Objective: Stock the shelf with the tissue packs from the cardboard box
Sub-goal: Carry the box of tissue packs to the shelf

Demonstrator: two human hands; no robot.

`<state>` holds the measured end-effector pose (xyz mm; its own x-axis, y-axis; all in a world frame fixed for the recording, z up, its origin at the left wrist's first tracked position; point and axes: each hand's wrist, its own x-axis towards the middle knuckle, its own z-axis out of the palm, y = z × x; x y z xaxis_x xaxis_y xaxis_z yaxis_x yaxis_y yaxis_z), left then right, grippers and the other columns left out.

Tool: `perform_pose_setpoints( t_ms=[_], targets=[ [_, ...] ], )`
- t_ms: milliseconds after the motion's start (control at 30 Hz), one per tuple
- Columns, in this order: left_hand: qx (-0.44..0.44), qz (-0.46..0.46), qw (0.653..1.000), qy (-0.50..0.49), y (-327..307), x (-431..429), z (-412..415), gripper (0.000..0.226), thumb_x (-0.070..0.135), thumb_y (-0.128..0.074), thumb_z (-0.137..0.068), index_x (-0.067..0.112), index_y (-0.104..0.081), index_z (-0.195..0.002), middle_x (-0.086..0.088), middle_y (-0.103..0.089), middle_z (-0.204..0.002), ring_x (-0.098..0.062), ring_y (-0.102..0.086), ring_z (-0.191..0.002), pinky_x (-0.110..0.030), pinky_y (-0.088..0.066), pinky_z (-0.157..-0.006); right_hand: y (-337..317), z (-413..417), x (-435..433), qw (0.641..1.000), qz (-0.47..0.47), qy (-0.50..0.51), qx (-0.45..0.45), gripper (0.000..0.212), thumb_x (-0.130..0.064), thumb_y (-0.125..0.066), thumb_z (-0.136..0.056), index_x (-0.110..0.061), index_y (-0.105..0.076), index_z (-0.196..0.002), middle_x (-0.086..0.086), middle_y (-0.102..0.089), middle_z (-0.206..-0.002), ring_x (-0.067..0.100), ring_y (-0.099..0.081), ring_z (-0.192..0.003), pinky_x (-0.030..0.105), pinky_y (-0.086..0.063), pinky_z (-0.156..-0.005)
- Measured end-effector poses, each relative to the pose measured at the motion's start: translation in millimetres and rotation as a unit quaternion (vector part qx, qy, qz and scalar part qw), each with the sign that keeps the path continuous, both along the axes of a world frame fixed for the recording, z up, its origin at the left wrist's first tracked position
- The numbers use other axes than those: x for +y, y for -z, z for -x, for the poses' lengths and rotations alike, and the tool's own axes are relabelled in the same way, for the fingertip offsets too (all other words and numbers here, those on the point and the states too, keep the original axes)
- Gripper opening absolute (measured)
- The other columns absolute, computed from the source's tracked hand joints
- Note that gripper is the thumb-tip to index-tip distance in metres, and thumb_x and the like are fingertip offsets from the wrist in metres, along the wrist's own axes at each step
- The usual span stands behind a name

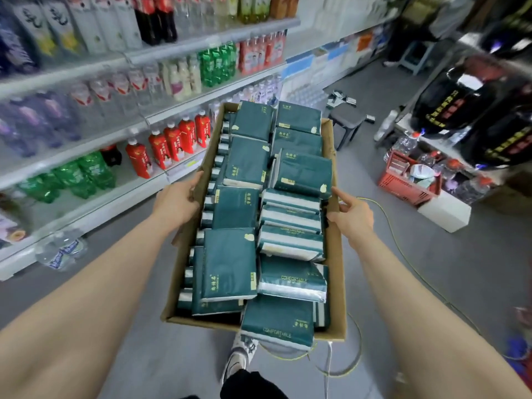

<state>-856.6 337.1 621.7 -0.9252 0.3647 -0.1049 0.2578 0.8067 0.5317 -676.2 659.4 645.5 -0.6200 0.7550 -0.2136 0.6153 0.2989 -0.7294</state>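
Tissue packs (236, 263) are heaped in one cardboard box (335, 283) whose long axis runs straight away from the body. At least a dozen are counted lying flat on top, and a further row is stood on edge along the box's left wall, so the full number is hidden. Left of the box the shelf (86, 223) is seen, so the left hand (177, 201), fingers curled over the box's left wall, is judged the nearer to it; at the box's right wall the right hand (352, 218) is clamped, thumb at the rim, forefinger straight, other fingers hidden.
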Motion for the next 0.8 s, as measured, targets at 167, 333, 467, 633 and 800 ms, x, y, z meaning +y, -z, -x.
perform_pose_setpoints(
  t_ms=[167,333,467,633,800],
  targets=[
    [0.007,0.006,1.000,0.007,-7,74,80,0.075,0.009,-0.057,-0.085,0.040,-0.032,-0.148,-0.010,-0.067,-0.106,-0.026,-0.058,-0.084,-0.031,-0.045,-0.067,-5,80,74,1.000,-0.001,-0.008,-0.003,0.071,-0.001,-0.060,-0.073,-0.052,-0.062,-0.123,0.008,-0.074,-0.096,0.013,-0.056,-0.068,0.038,-0.058,-0.078],
    [0.022,0.011,0.999,0.023,-10,140,166,0.076,0.010,-0.058,-0.083,0.039,-0.034,-0.148,-0.011,-0.067,-0.116,-0.033,-0.062,-0.102,-0.036,-0.049,-0.079,-8,162,138,1.000,-0.006,0.008,-0.005,0.070,-0.005,-0.063,-0.071,-0.049,-0.063,-0.126,-0.007,-0.076,-0.082,0.017,-0.066,-0.084,0.039,-0.057,-0.088],
    [0.025,-0.004,0.999,0.046,-4,199,247,0.076,0.008,-0.060,-0.081,0.037,-0.036,-0.147,-0.013,-0.070,-0.110,-0.033,-0.064,-0.096,-0.036,-0.050,-0.078,1,231,190,1.000,0.001,0.029,-0.001,0.071,-0.008,-0.064,-0.068,-0.051,-0.062,-0.124,-0.015,-0.075,-0.079,0.018,-0.070,-0.090,0.041,-0.057,-0.090],
    [0.028,0.003,0.996,0.084,-1,279,353,0.076,0.011,-0.060,-0.081,0.040,-0.034,-0.147,-0.012,-0.070,-0.108,-0.034,-0.064,-0.096,-0.034,-0.049,-0.074,-3,310,254,0.998,0.005,0.061,-0.003,0.069,-0.006,-0.065,-0.072,-0.051,-0.062,-0.124,-0.010,-0.076,-0.080,0.018,-0.070,-0.086,0.040,-0.058,-0.087],
    [0.025,0.008,0.993,0.115,-4,365,440,0.075,0.013,-0.058,-0.083,0.043,-0.033,-0.147,-0.012,-0.070,-0.105,-0.035,-0.064,-0.094,-0.029,-0.042,-0.067,-9,376,323,0.996,-0.009,0.086,-0.009,0.071,-0.005,-0.065,-0.072,-0.053,-0.061,-0.123,-0.009,-0.074,-0.075,0.020,-0.070,-0.077,0.040,-0.059,-0.080]
  ],
)
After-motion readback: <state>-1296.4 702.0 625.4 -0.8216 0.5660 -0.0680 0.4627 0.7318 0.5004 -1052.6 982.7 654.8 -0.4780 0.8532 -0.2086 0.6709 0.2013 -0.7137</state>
